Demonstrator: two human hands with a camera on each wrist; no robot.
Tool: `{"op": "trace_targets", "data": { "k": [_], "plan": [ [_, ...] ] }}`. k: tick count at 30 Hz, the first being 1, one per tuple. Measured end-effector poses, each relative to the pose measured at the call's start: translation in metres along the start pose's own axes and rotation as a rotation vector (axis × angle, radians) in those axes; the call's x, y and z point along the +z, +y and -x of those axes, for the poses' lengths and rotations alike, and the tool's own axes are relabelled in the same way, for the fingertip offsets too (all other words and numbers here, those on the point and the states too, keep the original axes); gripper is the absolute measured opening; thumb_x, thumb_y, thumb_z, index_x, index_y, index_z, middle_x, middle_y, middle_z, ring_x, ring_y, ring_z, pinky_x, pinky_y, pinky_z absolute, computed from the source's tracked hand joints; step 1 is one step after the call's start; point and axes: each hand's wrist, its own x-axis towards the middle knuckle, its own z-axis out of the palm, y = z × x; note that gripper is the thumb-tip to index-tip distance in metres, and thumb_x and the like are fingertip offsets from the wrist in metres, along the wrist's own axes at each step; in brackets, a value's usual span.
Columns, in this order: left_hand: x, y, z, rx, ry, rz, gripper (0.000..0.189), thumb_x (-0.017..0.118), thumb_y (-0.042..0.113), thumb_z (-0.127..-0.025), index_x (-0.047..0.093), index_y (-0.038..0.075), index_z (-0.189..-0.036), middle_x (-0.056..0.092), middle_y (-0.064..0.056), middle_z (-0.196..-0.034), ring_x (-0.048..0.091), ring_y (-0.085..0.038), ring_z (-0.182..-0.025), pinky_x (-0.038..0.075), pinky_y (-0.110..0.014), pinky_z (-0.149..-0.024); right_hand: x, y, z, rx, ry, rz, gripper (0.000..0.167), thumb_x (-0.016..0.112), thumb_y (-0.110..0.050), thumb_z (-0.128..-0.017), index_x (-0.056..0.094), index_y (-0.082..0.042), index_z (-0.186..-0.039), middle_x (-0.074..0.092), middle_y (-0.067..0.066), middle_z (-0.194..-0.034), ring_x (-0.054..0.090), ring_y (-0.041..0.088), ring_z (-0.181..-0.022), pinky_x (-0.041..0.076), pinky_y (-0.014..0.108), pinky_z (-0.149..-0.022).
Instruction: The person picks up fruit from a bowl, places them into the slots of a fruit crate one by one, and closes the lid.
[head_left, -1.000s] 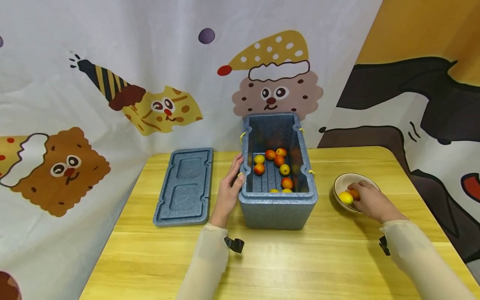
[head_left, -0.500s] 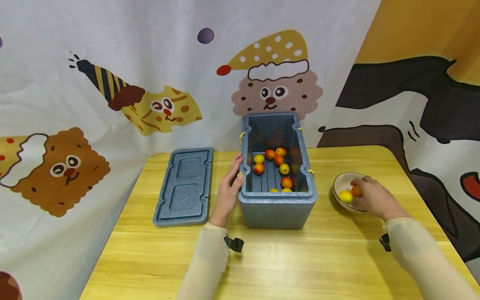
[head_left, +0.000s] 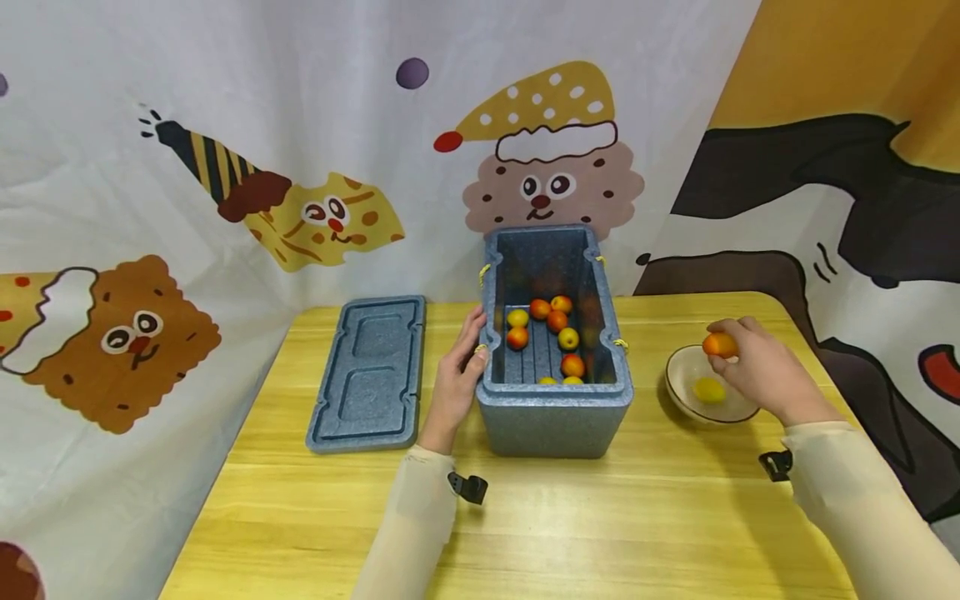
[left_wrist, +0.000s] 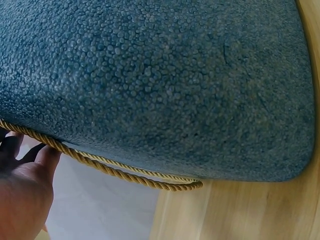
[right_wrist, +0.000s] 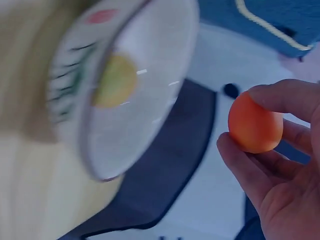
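Note:
My right hand (head_left: 772, 373) pinches a small orange-red fruit (head_left: 721, 344) between thumb and fingers, above the far rim of a cream bowl (head_left: 678, 367). A yellow fruit (head_left: 708, 390), possibly a lemon, lies in that bowl. From the right wrist, the held fruit (right_wrist: 255, 122) looks smooth and round, apart from the bowl (right_wrist: 145, 115). My left hand (head_left: 459, 379) rests against the left outer side of a blue-grey foam box (head_left: 555, 429), thumb near its rim. In the left wrist view the hand (left_wrist: 27, 192) is beside the box's yellow rope (left_wrist: 115, 171).
Several red and yellow fruits (head_left: 557, 322) lie on the floor of the uncovered box. Its lid (head_left: 367, 375) lies flat on the wooden table (head_left: 555, 533), left of the box. A printed cloth (head_left: 337, 100) hangs behind the table.
My right hand has lifted the orange-red fruit up and out of the bowl, shifting slightly right. The yellow fruit in the bowl has moved a little right. My left hand stays put.

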Motion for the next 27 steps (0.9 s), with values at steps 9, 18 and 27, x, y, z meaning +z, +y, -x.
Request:
{"op": "trace_targets", "data": {
  "k": [9,18,27],
  "plan": [
    [0.000,0.001,0.000,-0.013,0.003,-0.015,0.049,0.044,-0.001,-0.094,0.039,-0.017,-0.141,0.029,-0.030,-0.152,0.024,-0.041,-0.142,0.026,-0.040,-0.112,-0.029,-0.058,-0.004,-0.124,0.152,-0.079,0.044,0.070,-0.003,-0.086,0.055,0.004,-0.127,0.050,0.024,-0.121,0.052,0.045,-0.102,0.045,0.062,-0.085],
    [-0.002,0.004,0.000,-0.008,0.003,0.003,0.047,0.043,-0.008,-0.095,0.037,-0.020,-0.139,0.026,-0.034,-0.151,0.020,-0.044,-0.142,0.025,-0.038,-0.112,-0.058,-0.111,-0.026,-0.263,0.256,-0.150,0.042,0.073,-0.002,-0.086,0.061,0.000,-0.126,0.057,0.017,-0.118,0.058,0.035,-0.104,0.050,0.054,-0.086],
    [-0.001,0.003,0.000,-0.008,-0.015,0.003,0.047,0.042,-0.007,-0.095,0.036,-0.019,-0.140,0.026,-0.032,-0.152,0.019,-0.044,-0.143,0.026,-0.036,-0.112,-0.073,-0.139,-0.047,-0.319,0.258,-0.185,0.041,0.072,-0.006,-0.088,0.062,-0.002,-0.127,0.056,0.012,-0.118,0.059,0.027,-0.103,0.053,0.035,-0.084]
  ]
}}
